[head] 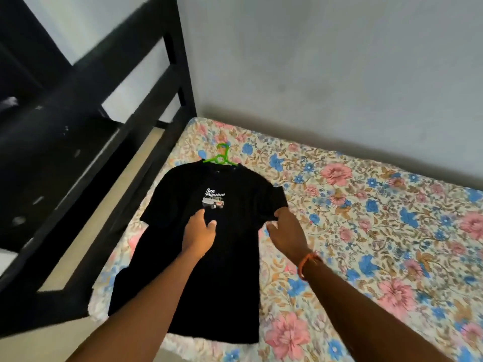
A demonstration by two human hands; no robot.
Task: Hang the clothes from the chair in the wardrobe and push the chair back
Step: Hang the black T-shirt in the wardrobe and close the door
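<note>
T-shirt (209, 231), black with a small printed truck, lies flat and face up on the flowered bedsheet (366, 218). A green hanger (220, 158) is already threaded in, hook and neck poking out past the collar toward the wall.

Left hand (200, 232) rests on the chest just below the print, fingers loosely spread, nothing gripped. Right hand (286, 231) is at the edge of the right sleeve; fingers appear to pinch the fabric, though blur keeps this uncertain. Hands are apart.

Neither chair nor wardrobe is in view. Black bed frame (130, 126) runs along the left.

Risks, as judged:
- Lifting by the fabric rather than the hook may slide the shoulders off the hanger.
- Tugging one sleeve could skew the shirt and leave it lopsided.
- Hem hangs near the mattress edge; a careless pull could drag it to the floor.
</note>
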